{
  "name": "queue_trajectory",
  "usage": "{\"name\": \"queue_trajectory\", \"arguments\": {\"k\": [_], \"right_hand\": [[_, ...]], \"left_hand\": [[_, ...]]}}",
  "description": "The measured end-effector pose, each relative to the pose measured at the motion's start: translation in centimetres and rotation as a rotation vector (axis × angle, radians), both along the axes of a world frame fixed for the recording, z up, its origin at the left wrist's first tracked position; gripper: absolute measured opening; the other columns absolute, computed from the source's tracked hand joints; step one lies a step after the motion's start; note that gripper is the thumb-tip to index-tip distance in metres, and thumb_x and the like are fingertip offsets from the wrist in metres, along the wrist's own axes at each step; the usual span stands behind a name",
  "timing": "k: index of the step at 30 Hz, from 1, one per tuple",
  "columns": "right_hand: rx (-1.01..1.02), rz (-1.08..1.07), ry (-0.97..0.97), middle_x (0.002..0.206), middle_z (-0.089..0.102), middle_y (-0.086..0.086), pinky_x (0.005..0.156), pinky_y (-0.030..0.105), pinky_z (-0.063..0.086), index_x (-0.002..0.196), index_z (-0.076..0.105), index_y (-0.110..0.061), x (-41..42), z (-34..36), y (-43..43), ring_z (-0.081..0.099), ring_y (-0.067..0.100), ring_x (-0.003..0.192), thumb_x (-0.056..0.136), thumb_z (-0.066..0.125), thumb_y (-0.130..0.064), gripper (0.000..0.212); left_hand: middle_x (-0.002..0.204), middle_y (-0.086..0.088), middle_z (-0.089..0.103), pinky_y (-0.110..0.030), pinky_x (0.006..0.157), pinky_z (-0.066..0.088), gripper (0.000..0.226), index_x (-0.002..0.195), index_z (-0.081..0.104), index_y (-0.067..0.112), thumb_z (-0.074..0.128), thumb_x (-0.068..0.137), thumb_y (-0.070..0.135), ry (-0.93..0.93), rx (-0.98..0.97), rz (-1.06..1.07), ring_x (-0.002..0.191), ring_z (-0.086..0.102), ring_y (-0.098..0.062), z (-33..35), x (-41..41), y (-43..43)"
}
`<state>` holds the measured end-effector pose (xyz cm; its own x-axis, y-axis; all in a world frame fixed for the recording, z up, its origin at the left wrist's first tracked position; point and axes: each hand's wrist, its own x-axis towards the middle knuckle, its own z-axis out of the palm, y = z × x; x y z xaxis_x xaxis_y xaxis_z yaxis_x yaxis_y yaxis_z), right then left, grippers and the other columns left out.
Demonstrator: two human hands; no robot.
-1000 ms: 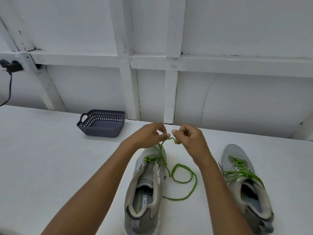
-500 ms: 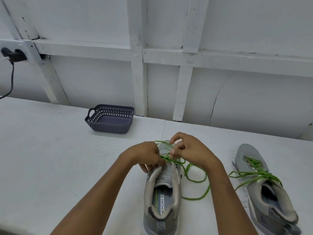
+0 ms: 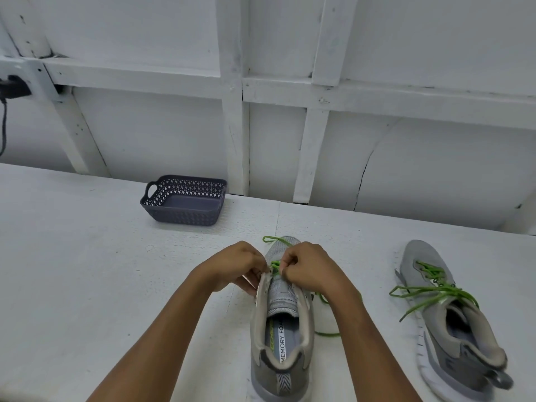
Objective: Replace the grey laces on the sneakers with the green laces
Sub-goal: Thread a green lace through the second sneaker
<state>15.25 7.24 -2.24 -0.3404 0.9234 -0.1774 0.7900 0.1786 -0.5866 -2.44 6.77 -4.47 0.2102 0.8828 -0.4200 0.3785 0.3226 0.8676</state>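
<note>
A grey sneaker (image 3: 282, 338) stands heel toward me on the white table. A green lace (image 3: 274, 266) is threaded through its front eyelets; one loose end curls over the toe, the other trails to the shoe's right. My left hand (image 3: 236, 266) grips the left eyelet flap with curled fingers. My right hand (image 3: 310, 269) pinches the green lace at the right eyelet row. A second grey sneaker (image 3: 452, 320) lies at the right, its green lace (image 3: 429, 291) threaded and untied.
A dark grey perforated basket (image 3: 184, 200) sits at the back of the table, left of the shoes. A white panelled wall rises behind the table. A black plug and cable (image 3: 8, 88) hang at the far left.
Both hands have come down from holding the lace up above the toe to the eyelets of the near sneaker. The lace loop at the shoe's right has shrunk.
</note>
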Motion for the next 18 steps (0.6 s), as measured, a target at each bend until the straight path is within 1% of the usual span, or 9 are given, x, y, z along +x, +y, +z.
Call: {"name": "queue_trajectory", "arguments": {"k": [4, 9, 11, 13, 14, 16, 18], "right_hand": [[0.016, -0.037, 0.019, 0.086, 0.072, 0.003, 0.067, 0.026, 0.052, 0.084, 0.074, -0.009, 0.1, -0.5, 0.0, 0.065, 0.016, 0.082, 0.081, 0.054, -0.005, 0.021], [0.062, -0.03, 0.012, 0.085, 0.072, 0.006, 0.072, 0.031, 0.055, 0.085, 0.073, -0.009, -0.1, -1.0, 0.1, 0.065, 0.018, 0.082, 0.084, 0.054, -0.009, 0.019], [0.051, -0.021, 0.03, 0.08, 0.07, -0.001, 0.068, 0.027, 0.053, 0.086, 0.073, -0.01, 0.0, -1.1, 0.2, 0.063, 0.014, 0.079, 0.085, 0.055, -0.009, 0.018], [0.028, -0.024, 0.067, 0.074, 0.062, -0.012, 0.059, 0.017, 0.044, 0.086, 0.072, -0.014, 0.0, -1.2, 0.1, 0.058, 0.007, 0.072, 0.086, 0.055, -0.008, 0.018], [0.027, -0.034, 0.083, 0.074, 0.06, -0.014, 0.057, 0.015, 0.041, 0.085, 0.071, -0.017, 0.0, -1.3, 0.0, 0.056, 0.005, 0.07, 0.086, 0.054, -0.007, 0.019], [0.034, -0.058, 0.11, 0.074, 0.06, -0.014, 0.057, 0.015, 0.04, 0.081, 0.068, -0.02, 0.0, -1.5, -0.1, 0.056, 0.005, 0.071, 0.084, 0.054, -0.006, 0.021], [0.04, -0.064, 0.119, 0.074, 0.061, -0.014, 0.057, 0.015, 0.041, 0.077, 0.066, -0.023, 0.0, -1.6, -0.2, 0.057, 0.007, 0.072, 0.083, 0.055, -0.006, 0.021]], "left_hand": [[0.07, -0.013, 0.062, -0.03, 0.057, 0.055, 0.019, 0.079, 0.07, -0.003, 0.056, 0.091, 0.003, -0.024, -0.003, 0.006, 0.064, 0.062, -0.022, -0.1, 0.0, -0.1], [0.072, -0.014, 0.062, -0.03, 0.057, 0.055, 0.019, 0.082, 0.07, -0.005, 0.055, 0.091, 0.002, -0.022, -0.006, 0.017, 0.064, 0.062, -0.022, -0.1, 0.0, -0.1], [0.072, -0.014, 0.061, -0.03, 0.056, 0.055, 0.019, 0.082, 0.07, -0.006, 0.055, 0.091, 0.002, -0.021, -0.006, 0.021, 0.064, 0.062, -0.022, 0.0, 0.1, -0.1], [0.07, -0.014, 0.061, -0.03, 0.056, 0.055, 0.02, 0.081, 0.069, -0.006, 0.054, 0.091, 0.001, -0.023, -0.007, 0.021, 0.064, 0.062, -0.022, 0.0, 0.1, -0.1], [0.07, -0.014, 0.061, -0.03, 0.056, 0.055, 0.02, 0.08, 0.069, -0.006, 0.054, 0.091, 0.001, -0.024, -0.007, 0.019, 0.064, 0.062, -0.023, 0.0, 0.1, -0.1], [0.07, -0.014, 0.062, -0.029, 0.056, 0.055, 0.02, 0.081, 0.07, -0.006, 0.053, 0.091, 0.001, -0.02, -0.01, 0.019, 0.063, 0.062, -0.023, 0.0, 0.1, -0.1], [0.07, -0.015, 0.062, -0.029, 0.055, 0.054, 0.02, 0.085, 0.069, -0.011, 0.053, 0.091, 0.0, -0.013, -0.016, 0.031, 0.063, 0.062, -0.023, 0.1, 0.1, -0.1]]}}
